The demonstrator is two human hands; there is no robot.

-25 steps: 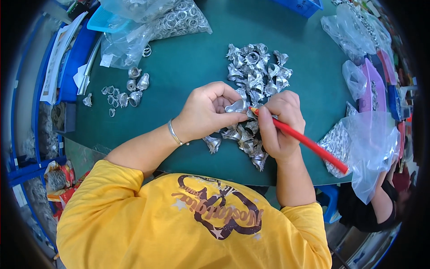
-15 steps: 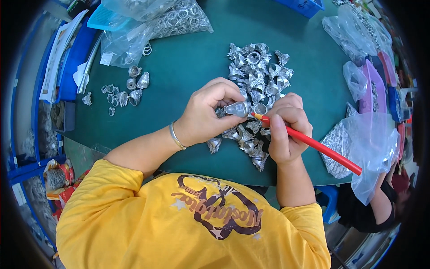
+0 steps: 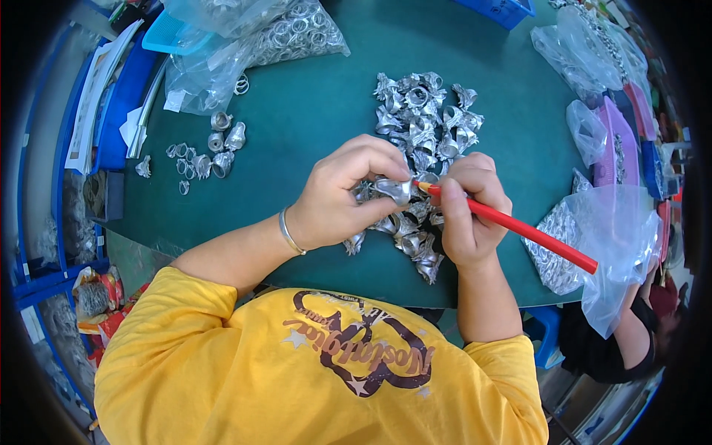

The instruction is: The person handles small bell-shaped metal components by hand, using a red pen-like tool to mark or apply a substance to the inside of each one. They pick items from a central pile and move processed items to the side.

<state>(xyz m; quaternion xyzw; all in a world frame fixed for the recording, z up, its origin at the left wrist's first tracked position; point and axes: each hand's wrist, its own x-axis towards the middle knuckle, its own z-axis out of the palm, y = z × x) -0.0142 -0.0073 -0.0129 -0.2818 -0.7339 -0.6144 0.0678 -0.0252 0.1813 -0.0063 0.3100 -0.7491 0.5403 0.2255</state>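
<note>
Between the thumb and fingers of my left hand (image 3: 345,189) is a silvery metal casting (image 3: 393,190), a rounded cup-like piece. My right hand (image 3: 477,204) grips a red pencil (image 3: 530,236), its sharpened tip touching or very close to the right end of the casting. The pencil's long end slants out toward the lower right. Both hands are over a pile of similar silvery castings (image 3: 423,119) on the green table (image 3: 297,126); my hands hide part of that pile.
Several loose castings and rings (image 3: 221,163) lie at the left. Behind them sits a clear bag of metal rings (image 3: 300,33). At the right are a purple tray (image 3: 615,144) and a bag of small metal parts (image 3: 556,252). Another person's arm (image 3: 632,334) shows at the lower right.
The casting has been turned in my left fingers, so its other face shows. The pencil tip has moved slightly up and left along its end.
</note>
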